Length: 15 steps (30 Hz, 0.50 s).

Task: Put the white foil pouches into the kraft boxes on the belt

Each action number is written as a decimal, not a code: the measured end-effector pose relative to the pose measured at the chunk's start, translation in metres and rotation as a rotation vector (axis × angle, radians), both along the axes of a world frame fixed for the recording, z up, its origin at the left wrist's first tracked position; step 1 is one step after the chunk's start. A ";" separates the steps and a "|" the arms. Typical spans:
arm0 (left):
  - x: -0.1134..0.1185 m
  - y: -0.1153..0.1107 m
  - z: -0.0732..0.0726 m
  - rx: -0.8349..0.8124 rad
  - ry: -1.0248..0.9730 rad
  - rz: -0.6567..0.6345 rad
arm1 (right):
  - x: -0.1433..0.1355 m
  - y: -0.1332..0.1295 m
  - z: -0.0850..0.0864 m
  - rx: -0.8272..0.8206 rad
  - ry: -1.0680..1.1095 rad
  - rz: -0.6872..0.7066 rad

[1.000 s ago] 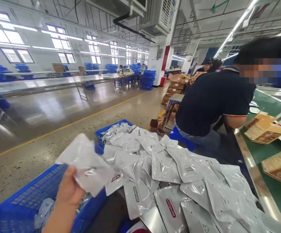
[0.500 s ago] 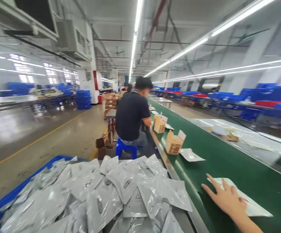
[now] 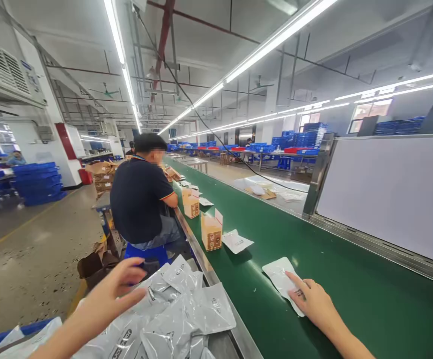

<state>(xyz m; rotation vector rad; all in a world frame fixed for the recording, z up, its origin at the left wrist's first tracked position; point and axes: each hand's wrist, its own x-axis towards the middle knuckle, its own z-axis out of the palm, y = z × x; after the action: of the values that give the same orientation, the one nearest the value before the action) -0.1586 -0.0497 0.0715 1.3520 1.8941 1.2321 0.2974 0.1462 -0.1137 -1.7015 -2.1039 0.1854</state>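
Note:
My left hand hovers over a heap of silvery-grey sealed pouches, its fingers apart and bent a little, with nothing held. On the green conveyor belt, my right hand rests its outstretched fingers and thumb against a flat pale pouch. Dark print on that pouch is partly covered by the fingers. Farther along the belt lies another pouch, beside an open-topped brown carton with its flaps up.
A second open carton and more pouches stand farther up the belt. A seated co-worker in a dark shirt is at the belt's left side. A metal rail edges the belt. At right rises a white panel.
The view has turned right. My left hand has come into view above the heap. My right hand and its pouch now appear nearer the cartons, and the pouch lies at a different angle.

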 end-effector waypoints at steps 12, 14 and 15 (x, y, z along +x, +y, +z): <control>0.104 0.240 -0.073 -0.013 -0.126 -0.133 | 0.024 -0.095 0.082 0.218 0.259 0.067; 0.118 0.235 -0.072 0.020 -0.106 -0.205 | 0.014 -0.115 0.113 0.371 0.310 0.170; 0.126 0.229 -0.070 0.049 -0.091 -0.252 | 0.005 -0.124 0.128 0.450 0.339 0.195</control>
<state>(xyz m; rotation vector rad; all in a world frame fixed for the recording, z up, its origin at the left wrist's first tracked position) -0.0329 0.1794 0.0013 1.4818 1.5855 1.1978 0.3022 0.0221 0.0144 -1.1193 -1.8771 0.0459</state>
